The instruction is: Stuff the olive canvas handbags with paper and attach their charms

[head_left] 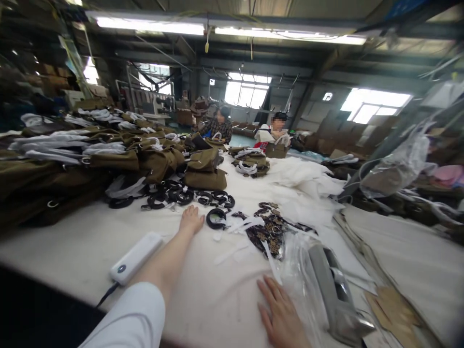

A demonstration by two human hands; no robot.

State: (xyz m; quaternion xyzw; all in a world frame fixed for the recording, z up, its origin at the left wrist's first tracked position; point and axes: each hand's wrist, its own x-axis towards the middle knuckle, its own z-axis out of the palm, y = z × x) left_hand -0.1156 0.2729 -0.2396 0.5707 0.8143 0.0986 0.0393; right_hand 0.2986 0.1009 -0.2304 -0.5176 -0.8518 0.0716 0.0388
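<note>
My left hand [191, 219] reaches forward over the white-covered table [213, 299], palm down, its short-looking fingers laid out toward a row of coiled black straps [181, 195]. Just to its right lies a single black coil [216, 219], apart from the hand. Closer to me, my right hand [282, 311] rests on the cloth with fingers spread and nothing in them. Beside it are clear plastic [299, 270] and a grey, dispenser-like device [335, 290]. Beyond it sits a heap of brown-and-black patterned straps [270, 229] with white strips [248, 224].
Olive bags with white-wrapped handles [108, 154] are piled high at left. A white power bank [136, 258] with a cable lies by my left forearm. White sheets [300, 179] spread at the back right. Two people [277, 130] sit across the table. A plastic bag [398, 164] hangs right.
</note>
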